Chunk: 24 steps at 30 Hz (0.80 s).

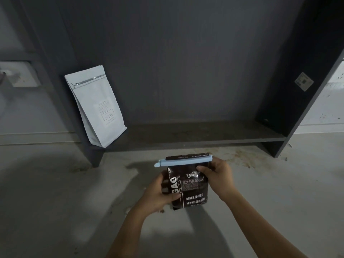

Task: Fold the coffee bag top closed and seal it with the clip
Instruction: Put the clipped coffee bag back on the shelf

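I hold a dark coffee bag [191, 189] with white lettering upright in front of me, above the floor. A pale blue clip [183, 162] lies across its folded top, with a strip of the bag's top showing above it. My left hand [160, 192] grips the bag's lower left side. My right hand [214, 175] holds the bag's upper right side just under the clip's right end, thumb on the front.
A white coffee bag [96, 105] leans at the left end of a low dark shelf [195, 135] inside a dark cabinet. The cabinet's right wall [301, 86] carries a label. Grey floor [55, 202] with brown stains lies below.
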Tool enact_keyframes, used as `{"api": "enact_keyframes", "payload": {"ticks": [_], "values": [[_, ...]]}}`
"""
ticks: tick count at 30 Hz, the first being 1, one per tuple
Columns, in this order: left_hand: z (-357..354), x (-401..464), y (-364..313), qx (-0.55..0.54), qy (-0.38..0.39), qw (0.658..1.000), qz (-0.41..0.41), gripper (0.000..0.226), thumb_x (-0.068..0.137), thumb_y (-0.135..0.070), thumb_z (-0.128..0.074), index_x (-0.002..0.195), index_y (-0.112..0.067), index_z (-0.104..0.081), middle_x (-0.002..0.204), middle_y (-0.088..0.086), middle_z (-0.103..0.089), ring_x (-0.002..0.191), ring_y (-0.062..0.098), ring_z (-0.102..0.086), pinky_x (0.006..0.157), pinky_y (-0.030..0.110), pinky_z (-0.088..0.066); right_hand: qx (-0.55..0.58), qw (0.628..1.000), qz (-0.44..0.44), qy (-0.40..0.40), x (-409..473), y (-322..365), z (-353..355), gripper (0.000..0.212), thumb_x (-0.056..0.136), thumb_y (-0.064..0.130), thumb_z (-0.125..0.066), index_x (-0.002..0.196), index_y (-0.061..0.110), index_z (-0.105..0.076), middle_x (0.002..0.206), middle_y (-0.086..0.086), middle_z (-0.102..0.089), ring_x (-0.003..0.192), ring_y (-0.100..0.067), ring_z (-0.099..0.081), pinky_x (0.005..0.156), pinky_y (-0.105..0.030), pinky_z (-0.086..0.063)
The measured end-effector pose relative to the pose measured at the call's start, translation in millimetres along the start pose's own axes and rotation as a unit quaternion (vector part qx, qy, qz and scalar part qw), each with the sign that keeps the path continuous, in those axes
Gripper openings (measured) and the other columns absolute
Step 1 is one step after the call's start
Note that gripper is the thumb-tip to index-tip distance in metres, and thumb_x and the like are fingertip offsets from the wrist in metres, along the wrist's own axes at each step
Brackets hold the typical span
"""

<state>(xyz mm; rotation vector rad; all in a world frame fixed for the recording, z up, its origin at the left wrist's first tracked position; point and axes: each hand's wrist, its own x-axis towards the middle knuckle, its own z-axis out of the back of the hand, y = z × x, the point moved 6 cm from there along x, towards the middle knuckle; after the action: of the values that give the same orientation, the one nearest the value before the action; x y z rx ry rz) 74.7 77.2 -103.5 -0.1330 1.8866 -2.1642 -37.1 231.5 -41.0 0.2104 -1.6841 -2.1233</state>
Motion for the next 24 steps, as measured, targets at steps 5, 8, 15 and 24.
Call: {"api": "enact_keyframes", "payload": {"ticks": [5, 8, 15, 24], "values": [[37.2, 20.1, -41.0, 0.022, -0.109, 0.99, -0.09, 0.056, 0.057, -0.027, -0.083, 0.103, -0.046, -0.056, 0.109, -0.008, -0.069, 0.105, 0.011, -0.063, 0.085, 0.031, -0.054, -0.006, 0.998, 0.067, 0.019, 42.1, 60.8, -9.3, 0.03, 0.073, 0.0, -0.07, 0.07, 0.03, -0.068, 0.077, -0.003, -0.073, 0.072, -0.019, -0.069, 0.068, -0.035, -0.057], [61.7, 29.0, -72.8, 0.034, -0.166, 0.976, -0.138, 0.051, 0.054, -0.031, -0.083, 0.096, -0.049, -0.059, 0.099, -0.017, -0.072, 0.098, 0.004, -0.066, 0.076, 0.023, -0.055, -0.012, 0.993, 0.109, 0.036, 72.5, 96.5, -21.9, 0.027, 0.075, 0.002, -0.069, 0.075, 0.029, -0.066, 0.079, 0.002, -0.072, 0.075, -0.015, -0.069, 0.068, -0.03, -0.058], [113.6, 45.9, -111.9, 0.066, -0.265, 0.94, -0.204, 0.045, 0.059, -0.015, -0.086, 0.093, -0.037, -0.064, 0.09, -0.027, -0.072, 0.081, -0.003, -0.068, 0.063, 0.009, -0.051, 0.008, 0.99, 0.132, 0.048, 127.5, 131.0, -62.1, 0.016, 0.077, 0.009, -0.069, 0.088, 0.021, -0.068, 0.086, 0.001, -0.072, 0.083, -0.013, -0.068, 0.077, -0.034, -0.056], [169.9, 60.7, -95.8, 0.06, -0.467, 0.877, -0.1, 0.028, 0.057, -0.028, -0.086, 0.073, -0.027, -0.063, 0.071, -0.018, -0.066, 0.061, -0.009, -0.06, 0.052, 0.01, -0.041, -0.136, 0.979, 0.13, 0.079, 137.3, 84.3, -142.4, 0.057, 0.08, 0.005, -0.06, 0.132, 0.003, -0.037, 0.132, -0.02, -0.049, 0.123, -0.033, -0.044, 0.1, -0.029, -0.031]]}}
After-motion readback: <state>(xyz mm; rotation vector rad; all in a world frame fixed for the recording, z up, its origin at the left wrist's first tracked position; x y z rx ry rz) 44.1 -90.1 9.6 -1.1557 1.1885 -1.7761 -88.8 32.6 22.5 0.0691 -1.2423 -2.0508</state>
